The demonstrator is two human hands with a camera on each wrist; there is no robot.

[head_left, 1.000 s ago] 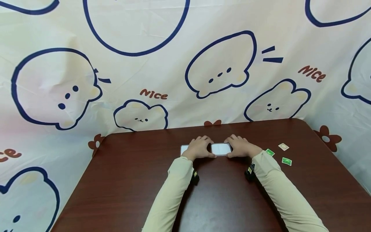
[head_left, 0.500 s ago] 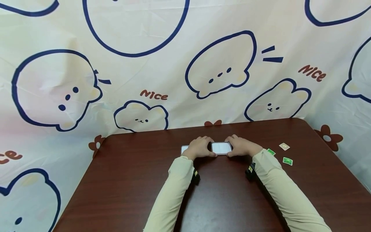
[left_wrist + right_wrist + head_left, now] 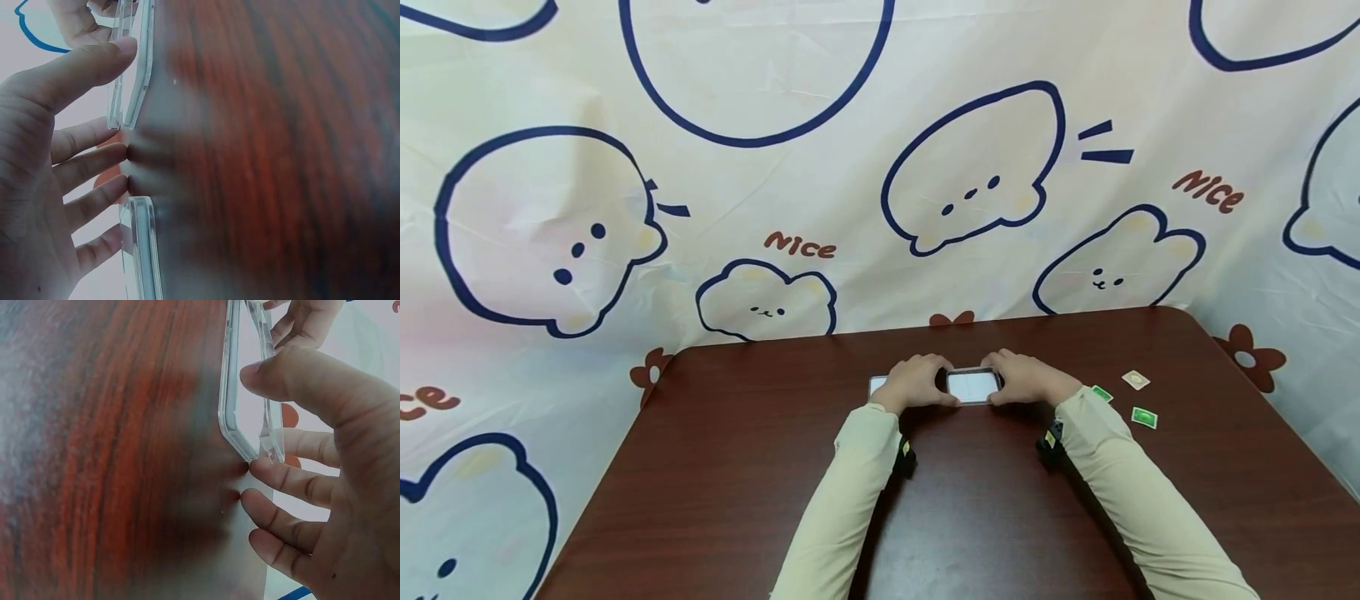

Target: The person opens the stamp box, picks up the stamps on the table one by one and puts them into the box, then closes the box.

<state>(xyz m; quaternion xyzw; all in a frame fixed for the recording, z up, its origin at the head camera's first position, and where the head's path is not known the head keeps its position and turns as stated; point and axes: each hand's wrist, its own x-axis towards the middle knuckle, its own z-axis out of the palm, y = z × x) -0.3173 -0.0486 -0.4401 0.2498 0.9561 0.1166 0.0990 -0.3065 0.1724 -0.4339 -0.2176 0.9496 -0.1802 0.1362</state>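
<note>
A small clear plastic case [image 3: 972, 387] with a white inside lies flat between both hands near the table's far side. My left hand [image 3: 917, 383] holds one end of its clear lid [image 3: 114, 106], thumb on the near edge and fingers behind. The other end is pinched by my right hand [image 3: 1021, 379] in the same way. Both wrist views show a narrow gap between the lid and the white-filled base [image 3: 232, 381]. Beneath my left palm sits a second clear case [image 3: 147, 250], partly hidden from the head view.
On the right of the brown table [image 3: 737, 467] lie a cream card [image 3: 1136, 380], a green card [image 3: 1144, 417] and another green card [image 3: 1101, 394] partly behind the right sleeve. A patterned curtain [image 3: 850, 183] hangs behind the table's far edge.
The lid's frame now shows as a thicker grey band along the case's far edge, raised from the base. Both hands stay in nearly the same place.
</note>
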